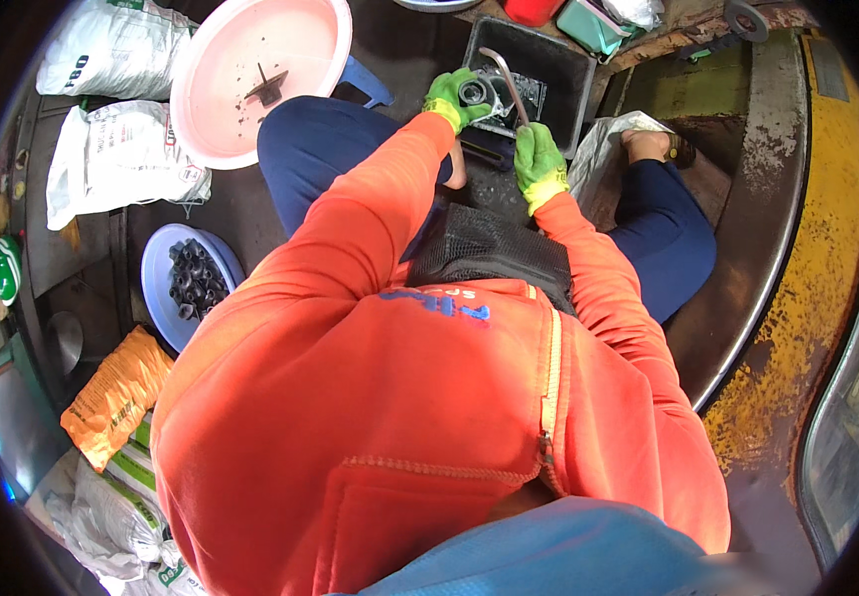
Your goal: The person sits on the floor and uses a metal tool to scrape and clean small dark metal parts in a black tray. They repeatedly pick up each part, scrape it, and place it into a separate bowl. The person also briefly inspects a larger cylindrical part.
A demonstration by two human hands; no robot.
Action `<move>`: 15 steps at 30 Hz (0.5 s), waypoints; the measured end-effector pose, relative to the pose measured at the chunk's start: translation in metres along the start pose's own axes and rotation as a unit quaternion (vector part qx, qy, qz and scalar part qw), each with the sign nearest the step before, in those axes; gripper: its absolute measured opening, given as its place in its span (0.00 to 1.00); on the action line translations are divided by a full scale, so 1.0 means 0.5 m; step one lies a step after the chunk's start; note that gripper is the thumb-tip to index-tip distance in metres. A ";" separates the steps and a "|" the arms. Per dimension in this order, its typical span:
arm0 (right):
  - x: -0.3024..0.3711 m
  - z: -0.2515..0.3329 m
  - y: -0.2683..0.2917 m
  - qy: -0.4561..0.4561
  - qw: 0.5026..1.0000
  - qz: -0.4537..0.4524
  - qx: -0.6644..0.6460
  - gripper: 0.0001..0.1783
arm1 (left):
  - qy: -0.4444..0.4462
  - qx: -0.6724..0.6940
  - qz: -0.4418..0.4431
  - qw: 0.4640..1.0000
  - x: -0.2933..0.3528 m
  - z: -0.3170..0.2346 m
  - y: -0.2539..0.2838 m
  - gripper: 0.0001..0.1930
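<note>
My left hand [449,99], in a green work glove, is closed around a small round metal part [472,92] with a dark hole in its face. The part is held over the near left side of a black rectangular bin [575,87]. My right hand [539,157], gloved the same way, is wrapped around the lower end of a curved metal rod [508,77]. The rod's bent top leans toward the left, above the bin and apart from the round part. Inside the bin lie some greyish pieces, too partly covered to name.
To the left, a large pink basin [196,89] carries a brown finned piece and crumbs. A pale blue basin [156,288] holds several small black parts. White sacks [116,159] and an orange sack [121,397] lie farther left. A worn yellow metal edge [787,348] borders the right.
</note>
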State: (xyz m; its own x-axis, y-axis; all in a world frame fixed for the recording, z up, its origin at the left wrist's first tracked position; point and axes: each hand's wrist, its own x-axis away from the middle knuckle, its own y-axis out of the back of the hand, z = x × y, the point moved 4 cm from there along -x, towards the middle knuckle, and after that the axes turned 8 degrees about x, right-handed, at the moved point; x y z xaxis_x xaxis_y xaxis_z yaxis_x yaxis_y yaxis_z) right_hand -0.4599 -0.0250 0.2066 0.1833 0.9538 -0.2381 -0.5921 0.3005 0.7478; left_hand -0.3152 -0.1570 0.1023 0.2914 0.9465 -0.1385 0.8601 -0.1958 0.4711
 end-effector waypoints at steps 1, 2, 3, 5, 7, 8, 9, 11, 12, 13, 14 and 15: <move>0.004 -0.012 -0.006 -0.063 0.992 0.095 0.057 0.16 | -0.056 -0.020 0.001 0.998 -0.002 -0.004 0.000 0.32; 0.012 -0.027 -0.012 -0.131 0.962 0.202 0.126 0.15 | -0.038 -0.057 0.024 0.997 -0.007 0.003 -0.006 0.31; 0.012 -0.021 -0.010 -0.109 0.966 0.200 0.122 0.15 | -0.068 -0.073 -0.002 0.995 -0.005 0.002 -0.005 0.31; 0.014 -0.018 -0.002 -0.102 0.964 0.199 0.142 0.15 | -0.075 -0.054 -0.018 0.996 -0.006 0.008 -0.008 0.31; 0.011 -0.009 0.014 -0.071 0.988 0.116 0.069 0.18 | 0.026 0.009 0.049 0.998 -0.002 0.025 -0.021 0.32; 0.010 -0.001 0.021 -0.033 0.997 0.067 0.027 0.20 | 0.018 -0.008 0.038 0.999 -0.002 0.023 -0.020 0.33; 0.010 -0.006 0.021 -0.064 0.995 0.075 0.010 0.21 | 0.008 -0.029 0.027 0.999 0.002 0.020 -0.018 0.33; 0.015 -0.020 0.001 -0.114 0.966 0.204 0.110 0.19 | -0.078 -0.076 -0.017 0.994 0.007 0.002 -0.012 0.33; 0.020 -0.033 -0.006 -0.163 0.932 0.270 0.179 0.18 | -0.066 -0.067 -0.016 0.995 0.009 0.001 -0.013 0.33; 0.017 -0.030 -0.005 -0.136 0.949 0.236 0.159 0.17 | -0.052 -0.064 -0.018 0.996 0.007 0.004 -0.009 0.33; 0.011 -0.028 -0.004 -0.113 0.965 0.208 0.112 0.17 | -0.034 -0.076 -0.016 0.996 0.010 0.005 -0.011 0.33; 0.013 -0.028 -0.001 -0.113 0.975 0.175 0.078 0.18 | 0.010 -0.033 0.064 0.997 0.006 0.015 -0.020 0.36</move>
State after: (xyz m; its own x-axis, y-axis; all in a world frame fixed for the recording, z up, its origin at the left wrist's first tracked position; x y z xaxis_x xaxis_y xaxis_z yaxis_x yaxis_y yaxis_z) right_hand -0.4693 -0.0190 0.1959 0.1699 0.9692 0.1783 -0.5259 -0.0638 0.8481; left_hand -0.3198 -0.1539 0.0906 0.3889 0.9196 -0.0561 0.7859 -0.2993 0.5411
